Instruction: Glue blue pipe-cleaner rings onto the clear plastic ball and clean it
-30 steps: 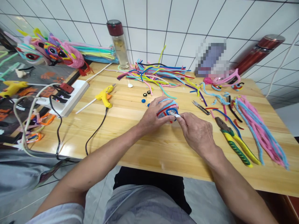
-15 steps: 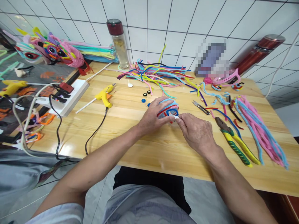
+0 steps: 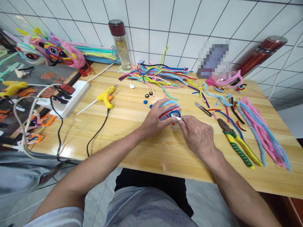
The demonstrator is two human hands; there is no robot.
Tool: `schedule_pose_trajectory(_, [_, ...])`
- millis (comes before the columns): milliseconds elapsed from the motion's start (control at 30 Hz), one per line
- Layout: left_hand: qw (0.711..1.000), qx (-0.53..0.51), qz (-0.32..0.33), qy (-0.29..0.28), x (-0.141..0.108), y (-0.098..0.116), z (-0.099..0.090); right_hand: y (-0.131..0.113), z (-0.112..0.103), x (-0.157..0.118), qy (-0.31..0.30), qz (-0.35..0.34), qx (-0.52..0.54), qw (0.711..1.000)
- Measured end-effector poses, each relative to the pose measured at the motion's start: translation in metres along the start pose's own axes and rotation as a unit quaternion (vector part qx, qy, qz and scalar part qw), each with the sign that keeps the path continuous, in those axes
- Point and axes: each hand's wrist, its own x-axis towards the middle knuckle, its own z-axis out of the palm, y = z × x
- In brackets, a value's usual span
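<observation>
My left hand (image 3: 154, 119) wraps round a rounded craft piece (image 3: 174, 108) of light blue, red, pink and dark blue pipe cleaners, resting low over the table. At its near right side, my right hand (image 3: 198, 131) pinches a small white piece (image 3: 178, 118) against the dark blue loop. The tip of my left thumb lies beside that white piece. My fingers hide much of the craft piece. Just beyond my left hand lie blue round bits (image 3: 145, 101) and small black rings (image 3: 147, 96).
A yellow glue gun (image 3: 105, 97) and white power strip (image 3: 73, 99) with cables are at left. Loose pipe cleaners (image 3: 156, 74) lie by the wall near a bottle (image 3: 121, 47). Snips (image 3: 203, 109), pliers (image 3: 236, 143) and a pink-and-blue bundle (image 3: 262, 132) lie at right.
My right hand has shifted very slightly, and the white piece sits a little differently against the craft piece. My left hand keeps its hold.
</observation>
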Motion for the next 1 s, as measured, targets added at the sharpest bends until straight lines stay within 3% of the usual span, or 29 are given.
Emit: schedule_pose_trajectory(1000, [0.999, 0.015, -0.035, 0.033, 0.000, -0.001, 0.001, -0.007, 0.004, -0.002, 0.012, 0.070, 0.029, 0.997])
